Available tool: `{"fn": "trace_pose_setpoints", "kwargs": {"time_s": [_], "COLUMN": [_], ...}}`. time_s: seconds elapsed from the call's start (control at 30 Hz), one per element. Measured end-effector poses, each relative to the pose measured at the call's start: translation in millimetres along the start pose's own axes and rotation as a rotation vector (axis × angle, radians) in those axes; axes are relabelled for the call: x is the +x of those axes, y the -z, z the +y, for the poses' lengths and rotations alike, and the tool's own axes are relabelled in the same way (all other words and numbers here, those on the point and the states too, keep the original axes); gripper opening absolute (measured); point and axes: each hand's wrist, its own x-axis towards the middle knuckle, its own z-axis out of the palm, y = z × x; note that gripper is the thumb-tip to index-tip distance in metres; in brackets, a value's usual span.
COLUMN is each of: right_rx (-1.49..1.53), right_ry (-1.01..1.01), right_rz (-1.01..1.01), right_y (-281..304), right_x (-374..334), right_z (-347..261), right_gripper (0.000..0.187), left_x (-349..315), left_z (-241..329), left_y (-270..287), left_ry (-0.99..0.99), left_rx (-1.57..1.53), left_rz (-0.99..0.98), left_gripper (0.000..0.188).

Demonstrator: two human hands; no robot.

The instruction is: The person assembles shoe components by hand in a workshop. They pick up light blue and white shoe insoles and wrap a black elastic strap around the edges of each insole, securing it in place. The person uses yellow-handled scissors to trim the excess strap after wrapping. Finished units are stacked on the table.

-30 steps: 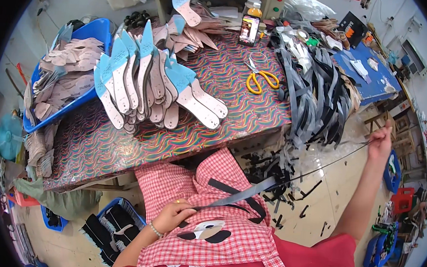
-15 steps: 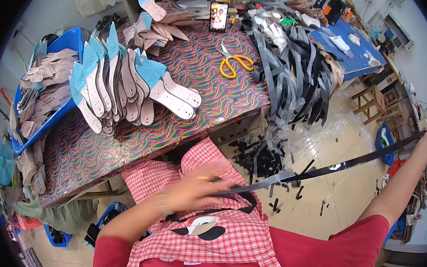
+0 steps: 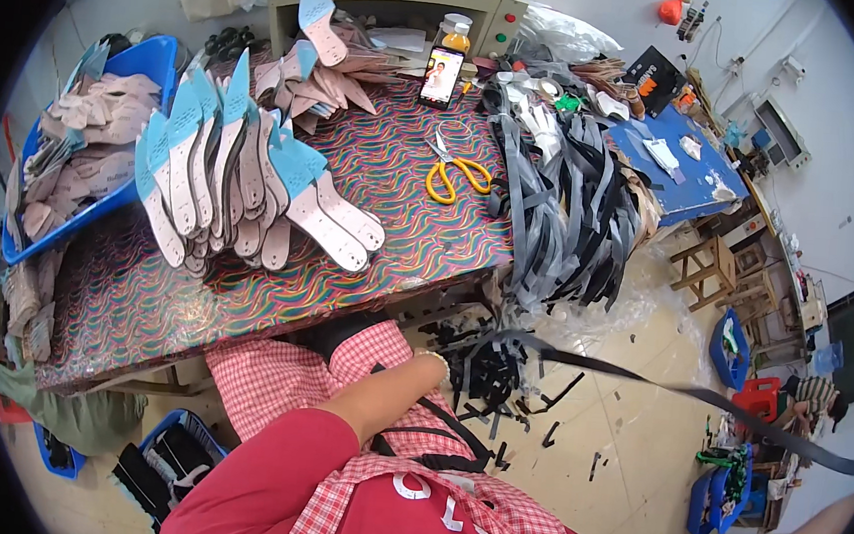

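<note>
Since the earlier frames the dark strap (image 3: pixel 698 394) has been drawn out much further, and now it runs from just below the middle of the frame to the far right edge. The left hand (image 3: pixel 434 368), which lay on the checked apron (image 3: pixel 278 381) before, has reached forward to the strap's near end beside the counter (image 3: pixel 144 295); its fingers are hidden behind the wrist, so I cannot tell how they are set. The right hand has gone past the right edge and is out of sight, only its forearm (image 3: pixel 828 530) showing at lower right.

Dark offcuts (image 3: pixel 484 372) lie on the floor just beside the left hand. On the counter, fanned blue and white insoles (image 3: pixel 252 193) sit at upper left, yellow-handled scissors (image 3: pixel 454 174) at upper middle, and a heap of dark straps (image 3: pixel 567 208) hangs over the counter's right edge.
</note>
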Motion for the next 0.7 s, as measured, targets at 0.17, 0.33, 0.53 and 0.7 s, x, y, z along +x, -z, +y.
{"fn": "trace_pose_setpoints", "kwargs": {"time_s": [0.17, 0.33, 0.53, 0.7], "right_rx": [-0.131, 0.109, 0.484, -0.183], "right_ry": [-0.143, -0.504, -0.745, 0.166], "right_rz": [-0.591, -1.604, -2.464, -2.225], "right_y": [-129, -287, -274, -222], "right_x": [-120, -302, -475, -541], "right_z": [-61, -91, -89, 90], "right_gripper": [0.021, 0.026, 0.030, 0.029], "left_x": [-81, -393, -527, -671], "left_z": [8, 9, 1, -103], "left_y": [30, 74, 5, -147], "left_ry": [-0.470, -0.950, -1.927, -1.500], "left_rx": [-0.125, -0.892, -1.685, -1.252], "left_rz": [0.480, 1.064, 0.847, 2.158], "left_gripper": [0.040, 0.056, 0.060, 0.034]}}
